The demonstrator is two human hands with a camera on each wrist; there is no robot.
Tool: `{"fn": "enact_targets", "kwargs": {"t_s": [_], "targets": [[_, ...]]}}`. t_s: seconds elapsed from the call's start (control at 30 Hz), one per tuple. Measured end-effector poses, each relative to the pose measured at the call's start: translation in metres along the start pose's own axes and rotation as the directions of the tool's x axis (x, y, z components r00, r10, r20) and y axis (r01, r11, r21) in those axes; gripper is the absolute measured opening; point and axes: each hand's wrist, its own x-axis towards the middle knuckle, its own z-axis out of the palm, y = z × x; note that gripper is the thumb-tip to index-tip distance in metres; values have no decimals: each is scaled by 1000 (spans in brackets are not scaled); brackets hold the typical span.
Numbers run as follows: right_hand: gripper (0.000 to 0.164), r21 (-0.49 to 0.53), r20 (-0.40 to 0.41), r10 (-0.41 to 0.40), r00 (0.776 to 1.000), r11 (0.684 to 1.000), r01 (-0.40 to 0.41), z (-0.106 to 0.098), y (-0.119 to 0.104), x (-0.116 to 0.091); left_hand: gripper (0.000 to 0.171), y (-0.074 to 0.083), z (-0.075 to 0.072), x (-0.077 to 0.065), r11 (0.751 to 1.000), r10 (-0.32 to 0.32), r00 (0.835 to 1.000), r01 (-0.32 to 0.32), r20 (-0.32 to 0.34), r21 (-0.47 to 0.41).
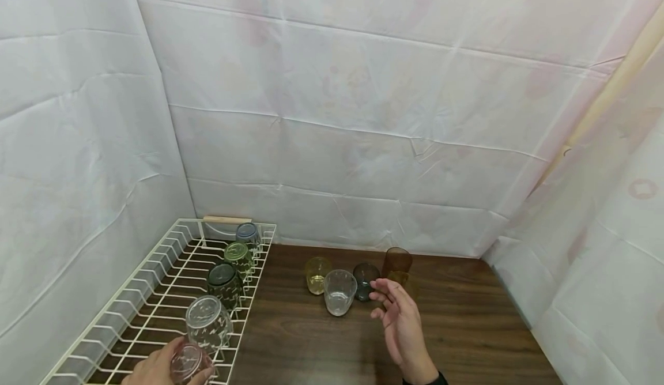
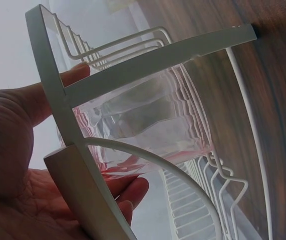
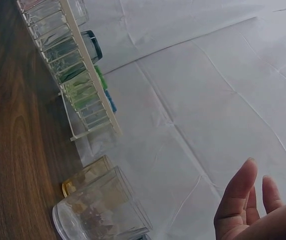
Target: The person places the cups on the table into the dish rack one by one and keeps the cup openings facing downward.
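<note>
My left hand (image 1: 151, 369) grips a pink-tinted glass tumbler (image 1: 187, 363) that is upside down at the near end of the white wire dish rack (image 1: 150, 316). In the left wrist view, the thumb and fingers lie around the base of this pink glass (image 2: 143, 125), partly behind the rack's frame. Right behind it in the rack is an upturned clear glass (image 1: 204, 316). My right hand (image 1: 402, 324) hovers over the table with fingers loosely bent and nothing in them. Closest to it are a dark grey glass (image 1: 366, 284) and an upright clear glass (image 1: 339, 294).
Farther along the rack, a dark green glass (image 1: 225, 281), a light green glass (image 1: 238, 256) and a blue glass (image 1: 248, 234) stand inverted in a row. On the wooden table (image 1: 311, 350) are a yellow glass (image 1: 317, 272) and a brown glass (image 1: 397, 260). White sheeting (image 1: 337, 114) surrounds the table.
</note>
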Motion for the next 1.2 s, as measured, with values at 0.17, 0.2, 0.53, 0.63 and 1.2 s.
{"fn": "enact_targets", "kwargs": {"t_s": [0.17,0.2,0.53,0.63,1.2], "targets": [[32,-12,7,-2,1000,1000,2,-1,1,1,105,1,3,3,1000,-23,1000,23,10,-6],[32,-16,7,-2,1000,1000,2,-1,0,1,106,1,4,3,1000,-28,1000,28,11,-9],[29,-97,-43,-5,999,995,0,2,-5,3,102,8,-6,-2,999,7,1000,-7,-2,-54],[26,-152,-66,0,998,988,-10,5,-5,6,98,11,-12,-2,996,38,999,-39,-15,-79],[49,-818,163,-54,985,551,165,29,7,47,71,50,-16,-33,963,-11,828,-142,-561,-227]]}}
